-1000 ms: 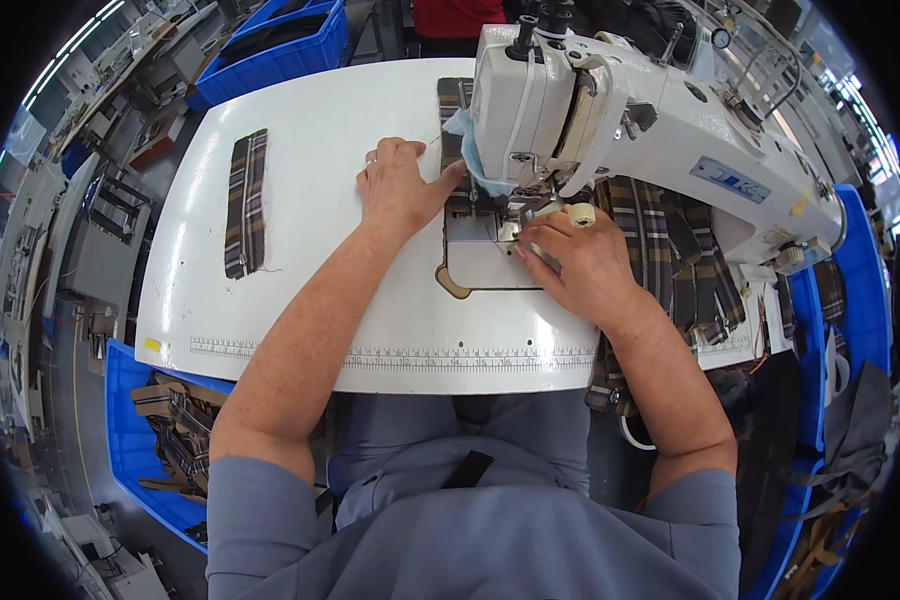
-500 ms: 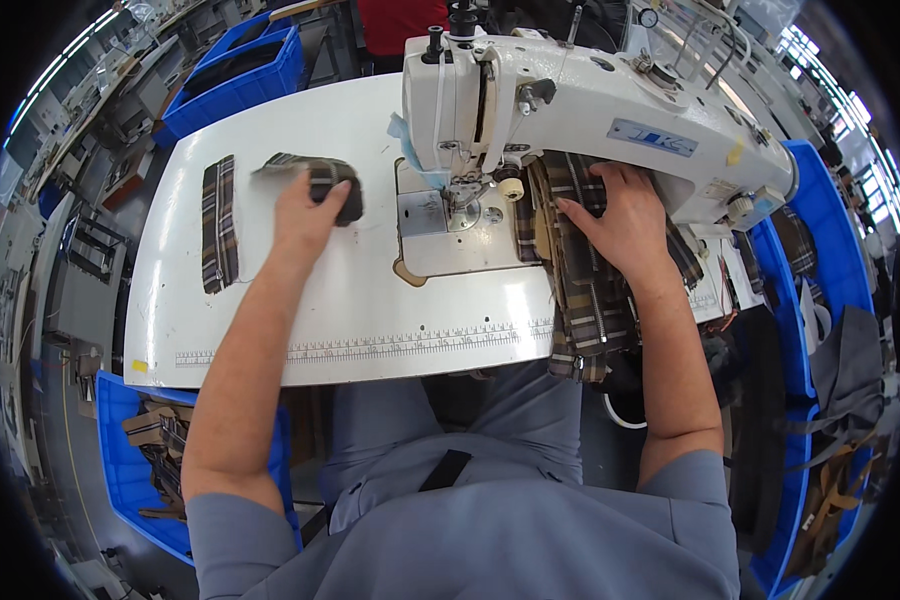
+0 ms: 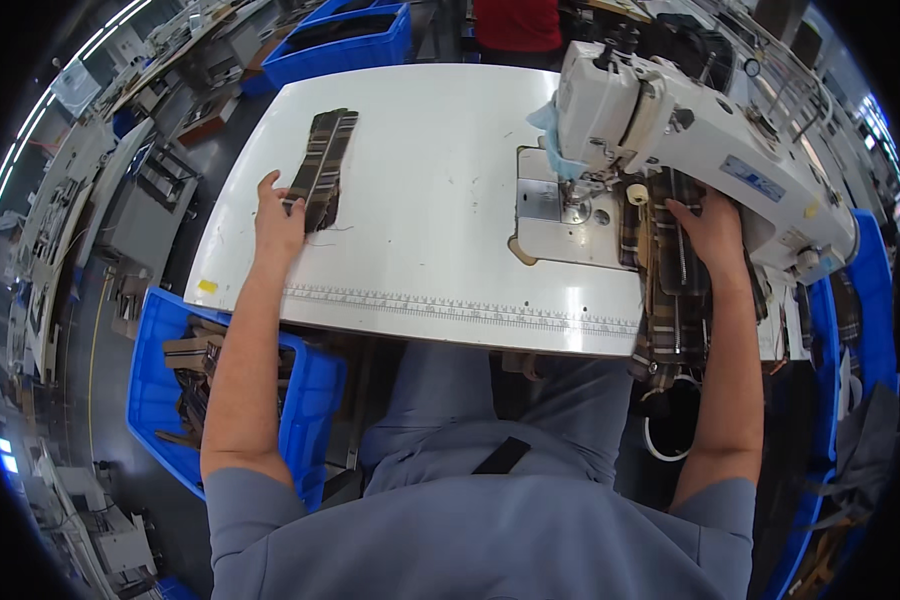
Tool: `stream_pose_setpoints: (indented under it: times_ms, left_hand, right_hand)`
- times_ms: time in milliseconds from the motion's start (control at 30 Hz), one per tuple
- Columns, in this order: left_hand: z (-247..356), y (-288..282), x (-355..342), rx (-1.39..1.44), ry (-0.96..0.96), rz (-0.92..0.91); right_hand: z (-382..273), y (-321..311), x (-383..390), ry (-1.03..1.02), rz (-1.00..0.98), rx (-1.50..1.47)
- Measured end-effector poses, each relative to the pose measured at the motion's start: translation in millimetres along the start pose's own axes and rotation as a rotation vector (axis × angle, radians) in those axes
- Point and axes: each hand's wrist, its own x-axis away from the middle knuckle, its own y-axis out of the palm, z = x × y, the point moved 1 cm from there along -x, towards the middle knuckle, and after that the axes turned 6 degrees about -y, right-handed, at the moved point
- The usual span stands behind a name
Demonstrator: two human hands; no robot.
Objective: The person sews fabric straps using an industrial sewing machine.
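Note:
Plaid fabric strips [image 3: 322, 165] in brown, black and white lie at the left of the white sewing table, apparently overlapping. My left hand [image 3: 279, 225] is at their near-left edge, fingers apart, thumb touching the cloth. On the right, my right hand [image 3: 718, 235] grips a stack of plaid fabric pieces [image 3: 682, 265] with zippers, thumb on top and fingers toward the far side. The stack lies beside the sewing machine's needle area [image 3: 573, 200], under its arm, and hangs over the table's front edge. Some of my right fingertips are hidden.
The white sewing machine [image 3: 710, 140] stands at the table's right. A printed ruler [image 3: 450, 304] runs along the front edge. Blue bins stand at lower left [image 3: 150, 390], far left [image 3: 345, 45] and right [image 3: 875, 300]. A person in red [image 3: 518, 25] is beyond the table.
The view has swung left. The folded plaid piece from my left hand now lies flat against the other strip, and that hand has moved to the strips' near-left edge. My right hand stays at the stack.

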Motion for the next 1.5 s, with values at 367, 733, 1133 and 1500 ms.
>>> stream_pose_setpoints:
  times_ms: [367, 733, 1133, 1500]
  left_hand:
    - [85, 32, 75, -0.238, 0.707, -0.032]
    - [113, 146, 163, -0.357, 0.959, -0.786]
    - [137, 171, 134, -0.341, 0.907, -0.752]
    - [139, 176, 128, -0.278, 0.921, -0.757]
  right_hand:
    - [-151, -46, 101, 0.164, -0.205, -1.082]
    - [-190, -48, 84, 0.077, -1.031, -0.926]
    - [-122, 29, 22, -0.656, -0.225, -0.282]
    - [-121, 31, 22, -0.616, -0.199, -0.298]
